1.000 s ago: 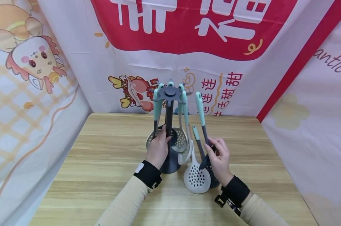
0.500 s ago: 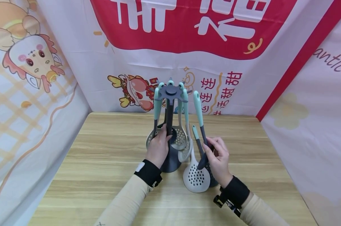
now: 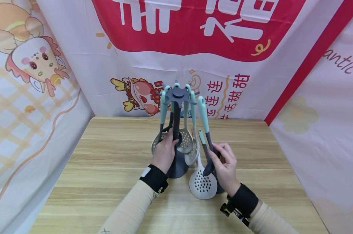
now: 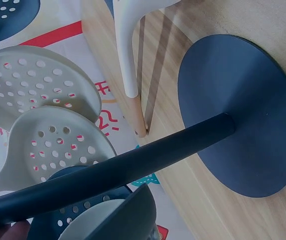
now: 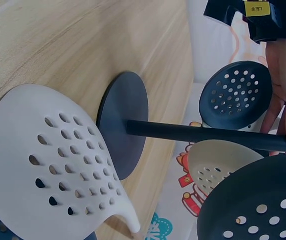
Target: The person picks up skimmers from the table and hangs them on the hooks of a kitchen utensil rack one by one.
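My left hand (image 3: pixel 164 151) grips the post of a dark utensil stand (image 3: pixel 177 94) with a hooked top and round base (image 4: pixel 243 115). Several utensils with mint handles hang from it, among them a pale skimmer (image 3: pixel 185 143). Just right of the stand, my right hand (image 3: pixel 225 164) pinches the dark shaft of a mint-handled skimmer (image 3: pixel 203 113). Its handle points up, with the top beside the hooks; its dark perforated head (image 5: pixel 255 205) hangs low. The fingers of my left hand (image 5: pixel 285 95) also show around the post in the right wrist view.
A white skimmer (image 3: pixel 203 185) with a wooden handle (image 4: pixel 137 115) lies on the wooden table (image 3: pixel 106 156) right of the base. Partly beneath it is a dark utensil (image 3: pixel 221 188) with a mint handle (image 3: pixel 201 136). Printed cloth (image 3: pixel 164 61) hangs behind the table.
The skimmer in my right hand has shifted slightly left, its handle top coming closer to the stand's hooks. The stand's top has turned a little; my left hand keeps its grip on the post.
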The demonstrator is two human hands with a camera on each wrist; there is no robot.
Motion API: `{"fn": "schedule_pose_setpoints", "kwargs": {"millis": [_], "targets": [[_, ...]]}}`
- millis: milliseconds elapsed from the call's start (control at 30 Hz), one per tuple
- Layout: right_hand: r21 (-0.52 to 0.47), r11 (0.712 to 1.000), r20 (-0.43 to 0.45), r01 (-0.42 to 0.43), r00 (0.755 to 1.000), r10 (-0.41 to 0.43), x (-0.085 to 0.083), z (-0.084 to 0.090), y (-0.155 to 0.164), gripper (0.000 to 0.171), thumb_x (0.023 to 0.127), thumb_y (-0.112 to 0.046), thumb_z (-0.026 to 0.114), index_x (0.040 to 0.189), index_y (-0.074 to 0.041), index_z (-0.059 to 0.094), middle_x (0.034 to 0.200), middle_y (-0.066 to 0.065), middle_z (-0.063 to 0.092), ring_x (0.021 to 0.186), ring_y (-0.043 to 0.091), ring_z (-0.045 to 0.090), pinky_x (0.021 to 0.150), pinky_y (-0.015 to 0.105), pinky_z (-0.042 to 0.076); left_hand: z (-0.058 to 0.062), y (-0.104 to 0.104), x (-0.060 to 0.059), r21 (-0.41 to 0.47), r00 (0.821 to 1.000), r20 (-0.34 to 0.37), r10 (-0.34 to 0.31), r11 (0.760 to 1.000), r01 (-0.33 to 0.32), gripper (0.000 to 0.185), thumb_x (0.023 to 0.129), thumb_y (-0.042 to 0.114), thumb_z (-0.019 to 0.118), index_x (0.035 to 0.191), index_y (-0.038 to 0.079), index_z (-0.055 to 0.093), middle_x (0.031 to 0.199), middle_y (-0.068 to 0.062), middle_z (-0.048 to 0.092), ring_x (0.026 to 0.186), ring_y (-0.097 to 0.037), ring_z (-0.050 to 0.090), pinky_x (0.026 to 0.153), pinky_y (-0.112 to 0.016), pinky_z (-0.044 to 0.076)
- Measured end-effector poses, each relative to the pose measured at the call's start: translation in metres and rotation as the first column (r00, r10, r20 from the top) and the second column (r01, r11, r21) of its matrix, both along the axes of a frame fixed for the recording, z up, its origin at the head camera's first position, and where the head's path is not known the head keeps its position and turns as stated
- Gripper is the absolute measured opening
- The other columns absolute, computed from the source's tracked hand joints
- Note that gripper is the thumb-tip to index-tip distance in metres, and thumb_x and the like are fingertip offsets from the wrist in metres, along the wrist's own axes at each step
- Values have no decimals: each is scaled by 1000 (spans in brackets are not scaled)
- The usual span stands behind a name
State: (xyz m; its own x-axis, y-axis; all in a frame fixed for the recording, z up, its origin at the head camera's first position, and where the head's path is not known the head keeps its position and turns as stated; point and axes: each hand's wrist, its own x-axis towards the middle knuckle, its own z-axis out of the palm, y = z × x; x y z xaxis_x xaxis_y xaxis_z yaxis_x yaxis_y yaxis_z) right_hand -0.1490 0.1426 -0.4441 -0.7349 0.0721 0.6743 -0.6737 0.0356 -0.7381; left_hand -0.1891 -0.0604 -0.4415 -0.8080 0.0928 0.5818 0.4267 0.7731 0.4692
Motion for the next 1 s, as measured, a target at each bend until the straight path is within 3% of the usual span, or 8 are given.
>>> {"fn": "schedule_pose_setpoints", "kwargs": {"millis": [767,1000], "targets": [[44,999,56,28,998,-31,2,-3,0,26,88,18,58,114,18,62,95,-1,51,81,5,49,62,12,46,-1,1,-2,5,1000,11,-17,1000,17,33,99,9,60,129,-1,50,104,-20,72,95,-33,73,78,-41,61],[77,996,124,47,991,-57,3,-3,0,26,88,16,59,114,17,63,95,-3,51,83,4,50,63,13,49,1,1,0,2,1000,28,-13,1000,13,34,100,9,58,130,-2,49,106,-21,72,96,-33,73,80,-41,61]]}}
